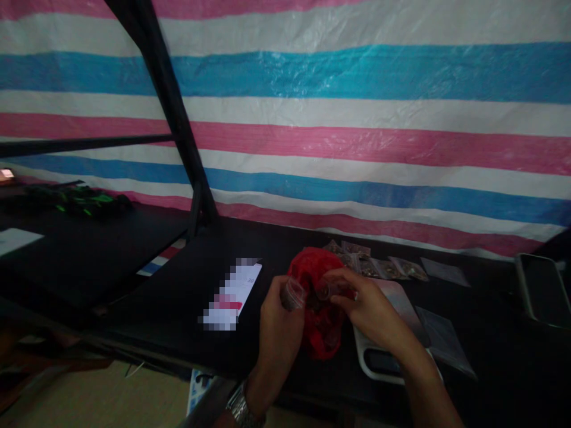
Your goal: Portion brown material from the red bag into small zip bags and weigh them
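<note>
My left hand [280,324], with a metal watch on the wrist, is closed around a small clear plastic bag [293,293] whose mouth stands open. My right hand [372,303] pinches a small clear piece [325,290], perhaps a little cup; its exact kind is hard to make out. Between and behind both hands sits an open red plastic bag [314,260] with dark contents that I cannot identify. Under my right forearm lies a kitchen scale [397,297] with a metal top and a dark display, partly hidden.
Several filled zip bags [388,269] lie behind the scale. Flat clear bags [446,342] rest to its right, near a phone-like device [544,288]. A printed white sheet [250,282] is on the left. Beyond a black post [178,119] sits a black-green model vehicle [91,202].
</note>
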Available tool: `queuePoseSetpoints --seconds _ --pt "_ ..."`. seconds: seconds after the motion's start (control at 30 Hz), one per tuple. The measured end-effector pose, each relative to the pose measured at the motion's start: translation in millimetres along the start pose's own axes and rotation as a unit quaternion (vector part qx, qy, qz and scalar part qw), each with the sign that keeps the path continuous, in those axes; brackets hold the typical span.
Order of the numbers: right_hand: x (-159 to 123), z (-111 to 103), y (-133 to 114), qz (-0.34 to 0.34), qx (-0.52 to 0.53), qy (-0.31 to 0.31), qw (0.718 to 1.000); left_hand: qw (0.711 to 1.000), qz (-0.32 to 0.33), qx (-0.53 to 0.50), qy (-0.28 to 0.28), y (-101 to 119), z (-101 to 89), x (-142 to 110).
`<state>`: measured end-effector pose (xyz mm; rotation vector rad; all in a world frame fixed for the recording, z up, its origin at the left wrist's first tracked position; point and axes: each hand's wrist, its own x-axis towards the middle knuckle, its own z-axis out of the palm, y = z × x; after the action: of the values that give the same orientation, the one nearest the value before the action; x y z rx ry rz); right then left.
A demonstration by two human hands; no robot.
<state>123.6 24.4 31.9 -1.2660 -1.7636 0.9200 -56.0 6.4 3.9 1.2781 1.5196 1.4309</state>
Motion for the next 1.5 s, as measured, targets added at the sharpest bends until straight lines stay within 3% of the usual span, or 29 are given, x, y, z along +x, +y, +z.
queuePoseSetpoints --seconds 0.17,0.37,0.47,0.7,0.87,0.97,1.03,1.13,1.27,1.37,1.5 --pt "-6.2 0.9 -32.7 -0.086 -0.026 0.049 0.995 0.998 0.015 0.028 -0.048 -0.2 1.5 -5.4" --pt "-9.4 15.8 -51.6 -0.192 -0.177 0.002 0.965 0.996 0.042 0.026 -0.074 -7.3 5.9 -6.7" --pt "-10.6 16.1 -51.9 -0.212 -0.22 0.0 0.952 0.996 0.046 0.016 -0.068 -6.5 5.7 -7.3" --pt "-3.1 -0.6 -35.7 -0.119 -0.148 0.063 0.98 1.0 0.023 0.003 -0.016 1.5 1.2 -4.9" --pt "-6.6 6.0 -41.8 -0.104 -0.028 0.044 0.993 0.993 0.102 -0.025 0.06 -2.5 4.9 -4.4" --pt "-12.3 16.8 -56.8 -0.051 0.021 0.018 0.998 0.987 0.149 -0.056 0.034 -0.8 9.2 -10.8" --pt "-14.7 16.7 -62.7 -0.028 0.056 0.037 0.997 0.983 0.177 -0.048 0.01 3.0 11.2 -17.8" --pt "-18.2 -4.6 -59.3 -0.028 0.107 0.133 0.985 0.972 0.236 0.012 -0.008 8.8 11.4 -29.1" --pt "-27.5 -56.7 -34.1 0.027 0.078 0.235 0.968 0.939 0.332 0.08 -0.03 10.4 10.0 -39.4" --pt "-34.6 -84.9 -8.5 0.111 0.032 0.228 0.967 0.913 0.389 0.12 -0.034 8.5 11.1 -42.6" --pt "-37.8 -97.1 19.4 0.171 -0.014 0.174 0.97 0.892 0.431 0.134 -0.031 6.8 13.7 -44.8"
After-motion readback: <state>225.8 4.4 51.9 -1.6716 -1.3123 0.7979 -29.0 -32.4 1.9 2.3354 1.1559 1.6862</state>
